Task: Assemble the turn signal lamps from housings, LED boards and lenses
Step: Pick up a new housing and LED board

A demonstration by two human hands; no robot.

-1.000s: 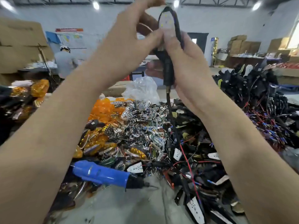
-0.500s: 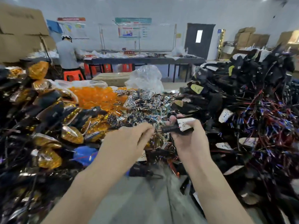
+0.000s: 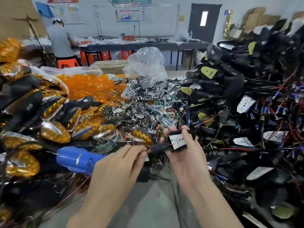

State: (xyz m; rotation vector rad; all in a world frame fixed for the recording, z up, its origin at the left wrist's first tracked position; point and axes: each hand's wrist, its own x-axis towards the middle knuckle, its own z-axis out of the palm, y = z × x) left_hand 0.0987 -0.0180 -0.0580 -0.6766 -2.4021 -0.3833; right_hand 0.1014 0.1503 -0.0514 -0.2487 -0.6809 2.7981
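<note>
My right hand [image 3: 184, 155] grips a black lamp housing [image 3: 166, 147] low over the table, its white LED board [image 3: 177, 141] facing up under my thumb. At the housing's stem end my left hand [image 3: 121, 163] pinches it with fingertips. Behind lie a heap of chrome reflectors [image 3: 144, 102], loose orange lenses [image 3: 88, 86], finished amber lamps [image 3: 54, 130] on the left, and a tall pile of wired black housings [image 3: 246, 96] on the right.
A blue electric screwdriver [image 3: 77, 159] lies just left of my left hand. A clear plastic bag [image 3: 146, 61] stands behind the reflectors. The grey table surface [image 3: 148, 204] shows between my forearms. A person [image 3: 60, 40] works at a far bench.
Both hands came down from face height to just above the table, carrying the housing, which now lies sideways with the board up. My view dropped towards the piles.
</note>
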